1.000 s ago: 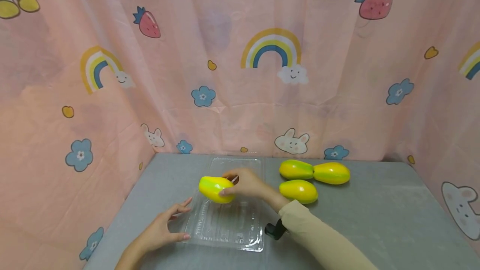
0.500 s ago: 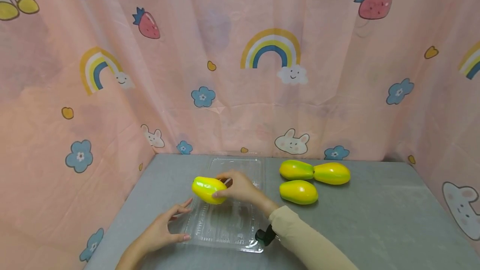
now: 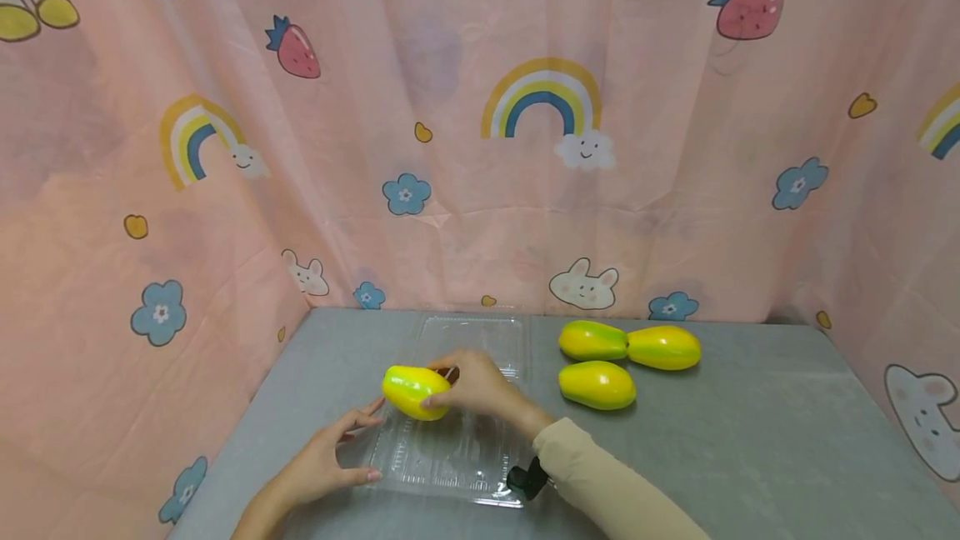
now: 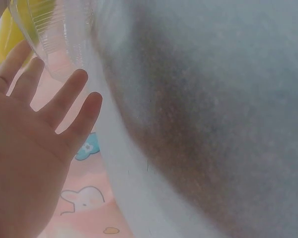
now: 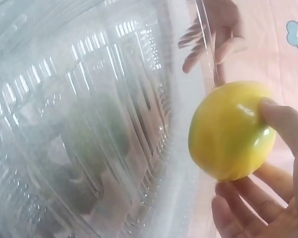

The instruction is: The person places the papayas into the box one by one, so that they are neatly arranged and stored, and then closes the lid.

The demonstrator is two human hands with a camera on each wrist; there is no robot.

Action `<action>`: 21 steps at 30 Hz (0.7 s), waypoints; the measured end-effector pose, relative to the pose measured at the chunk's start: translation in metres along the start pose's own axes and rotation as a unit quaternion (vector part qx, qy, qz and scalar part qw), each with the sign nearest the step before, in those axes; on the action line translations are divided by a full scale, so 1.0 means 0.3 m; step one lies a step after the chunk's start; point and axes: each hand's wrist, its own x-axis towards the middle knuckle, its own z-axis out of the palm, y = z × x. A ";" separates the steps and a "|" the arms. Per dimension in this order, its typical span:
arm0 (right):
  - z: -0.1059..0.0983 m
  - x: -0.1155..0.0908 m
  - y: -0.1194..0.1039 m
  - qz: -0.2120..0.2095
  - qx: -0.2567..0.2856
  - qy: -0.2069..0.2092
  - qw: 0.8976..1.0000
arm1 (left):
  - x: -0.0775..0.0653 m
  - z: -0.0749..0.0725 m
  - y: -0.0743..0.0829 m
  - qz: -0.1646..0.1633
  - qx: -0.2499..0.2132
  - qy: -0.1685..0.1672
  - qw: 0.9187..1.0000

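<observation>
Right sleeve (image 3: 615,482): long, plain beige fabric, covering the visible forearm and ending just short of the wrist (image 3: 531,417). The cuff (image 3: 558,437) is soft-edged, with shallow creases running back from it. A small black device (image 3: 527,479) with a rounded end is located beside the sleeve, close to the cuff. The left forearm (image 3: 262,508) is bare along its visible length. The right hand (image 3: 476,386) and the left hand (image 3: 322,461) are likewise bare
</observation>
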 end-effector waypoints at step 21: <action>0.033 -0.011 -0.011 -0.014 -0.110 0.021 0.994 | 0.001 -0.001 0.004 -0.013 0.007 -0.005 1.000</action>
